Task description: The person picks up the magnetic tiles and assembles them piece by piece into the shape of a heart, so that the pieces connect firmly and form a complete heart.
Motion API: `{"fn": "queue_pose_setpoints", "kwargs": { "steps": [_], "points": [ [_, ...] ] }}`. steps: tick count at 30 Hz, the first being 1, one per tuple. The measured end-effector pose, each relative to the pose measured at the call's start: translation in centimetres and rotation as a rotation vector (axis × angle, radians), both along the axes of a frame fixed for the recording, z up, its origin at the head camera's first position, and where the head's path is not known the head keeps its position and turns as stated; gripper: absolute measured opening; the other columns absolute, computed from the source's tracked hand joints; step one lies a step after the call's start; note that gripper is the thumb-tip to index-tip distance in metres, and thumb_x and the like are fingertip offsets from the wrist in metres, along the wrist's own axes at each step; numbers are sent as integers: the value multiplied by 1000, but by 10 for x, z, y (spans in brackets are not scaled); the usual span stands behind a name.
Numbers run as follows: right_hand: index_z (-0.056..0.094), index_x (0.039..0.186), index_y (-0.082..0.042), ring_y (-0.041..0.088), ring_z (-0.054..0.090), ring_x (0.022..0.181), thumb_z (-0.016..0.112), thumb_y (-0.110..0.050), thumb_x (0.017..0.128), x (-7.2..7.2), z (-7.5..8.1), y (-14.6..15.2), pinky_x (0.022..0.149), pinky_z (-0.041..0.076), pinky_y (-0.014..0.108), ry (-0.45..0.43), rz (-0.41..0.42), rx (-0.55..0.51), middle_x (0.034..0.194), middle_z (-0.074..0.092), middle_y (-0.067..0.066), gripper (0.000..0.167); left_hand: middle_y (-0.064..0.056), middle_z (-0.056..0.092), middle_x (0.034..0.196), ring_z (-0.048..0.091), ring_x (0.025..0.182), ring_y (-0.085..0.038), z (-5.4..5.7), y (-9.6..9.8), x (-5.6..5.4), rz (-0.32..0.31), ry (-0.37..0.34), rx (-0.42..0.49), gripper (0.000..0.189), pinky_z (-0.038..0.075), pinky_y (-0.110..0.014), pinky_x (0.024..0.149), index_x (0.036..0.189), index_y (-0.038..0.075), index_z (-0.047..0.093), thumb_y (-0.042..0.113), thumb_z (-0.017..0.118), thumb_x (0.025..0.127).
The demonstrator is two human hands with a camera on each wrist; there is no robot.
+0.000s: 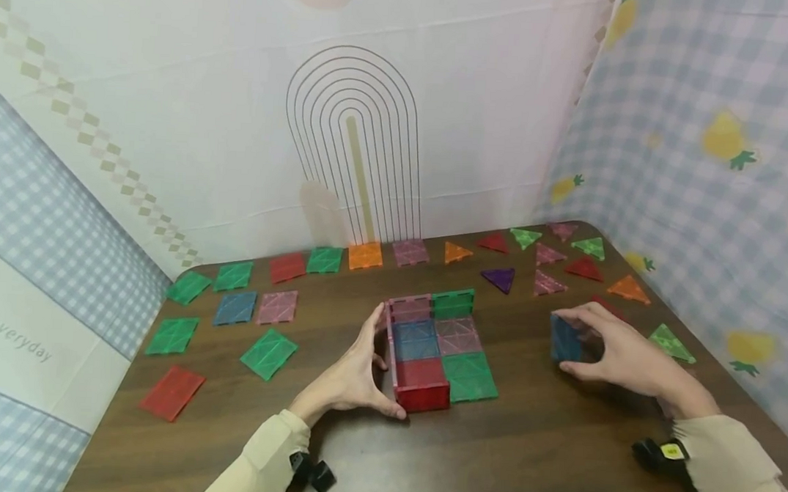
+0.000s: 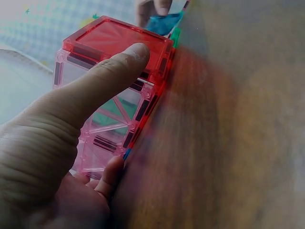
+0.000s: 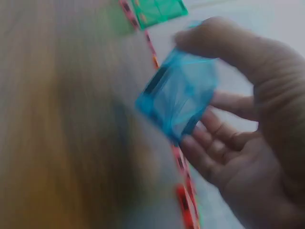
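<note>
A partly walled box of see-through magnetic tiles stands mid-table, its floor made of a blue tile (image 1: pixel 416 341), a pink tile (image 1: pixel 458 336), a red tile (image 1: pixel 420 370) and a green tile (image 1: pixel 470 377). Pink tiles line its left side; an upright green tile (image 1: pixel 454 304) is at the back, an upright red tile (image 1: pixel 423 398) at the front. My left hand (image 1: pixel 355 375) spans the left wall, thumb on the red front tile in the left wrist view. To the right, my right hand (image 1: pixel 633 357) pinches a blue square magnetic tile (image 3: pixel 178 95), tilted up, between thumb and fingers.
Loose square tiles lie flat at the left and back, among them a red tile (image 1: pixel 172 393), a green tile (image 1: pixel 268 354) and an orange tile (image 1: pixel 365 256). Several triangle tiles, including a purple triangle (image 1: pixel 500 279), spread over the back right. Fabric hangs behind the table.
</note>
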State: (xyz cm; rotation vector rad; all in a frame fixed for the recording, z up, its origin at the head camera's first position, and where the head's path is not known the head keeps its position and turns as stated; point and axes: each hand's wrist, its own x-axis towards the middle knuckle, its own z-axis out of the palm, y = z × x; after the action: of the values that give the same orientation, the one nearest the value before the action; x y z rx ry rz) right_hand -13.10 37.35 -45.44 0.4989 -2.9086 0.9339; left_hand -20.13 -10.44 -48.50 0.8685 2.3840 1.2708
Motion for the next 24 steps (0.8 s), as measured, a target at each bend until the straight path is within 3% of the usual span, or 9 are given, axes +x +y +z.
{"fn": "queue_pose_setpoints", "kwargs": {
  "steps": [5, 8, 11, 17, 24],
  "points": [
    [50, 161, -4, 9, 64, 129, 89, -9, 96, -30, -11, -30, 101, 62, 29, -43, 166, -336, 148, 55, 21, 76, -12, 21, 181, 68, 104, -16, 0, -1, -1, 7, -3, 9, 173, 57, -36, 98, 178, 24, -12, 31, 114, 60],
    [44, 163, 2, 5, 59, 135, 83, -4, 99, -46, -20, -47, 105, 60, 28, -99, 234, -445, 155, 49, 29, 76, -11, 19, 182, 68, 105, -17, -2, -1, -1, -5, -4, 16, 173, 58, -34, 97, 178, 25, -13, 30, 113, 61],
    [40, 167, -1, 12, 55, 142, 79, -5, 103, -56, -27, -59, 108, 57, 25, -139, 251, -481, 163, 43, 29, 75, -8, 16, 183, 68, 105, -17, -4, 1, -1, -15, -7, 19, 173, 58, -33, 96, 178, 24, -14, 29, 113, 61],
    [32, 173, -8, 45, 50, 148, 76, -7, 106, -66, -30, -74, 109, 56, 25, -202, 252, -515, 168, 38, 25, 81, -5, 13, 183, 67, 106, -16, -4, 1, -1, -28, -9, 28, 172, 59, -32, 95, 178, 23, -15, 29, 113, 62],
    [28, 175, -8, 43, 50, 149, 78, -10, 105, -69, -31, -86, 109, 55, 24, -221, 262, -513, 168, 42, 25, 86, -7, 14, 183, 68, 109, -20, -3, -2, -2, -29, -8, 41, 172, 59, -32, 97, 178, 23, -15, 27, 113, 63]
  ]
}}
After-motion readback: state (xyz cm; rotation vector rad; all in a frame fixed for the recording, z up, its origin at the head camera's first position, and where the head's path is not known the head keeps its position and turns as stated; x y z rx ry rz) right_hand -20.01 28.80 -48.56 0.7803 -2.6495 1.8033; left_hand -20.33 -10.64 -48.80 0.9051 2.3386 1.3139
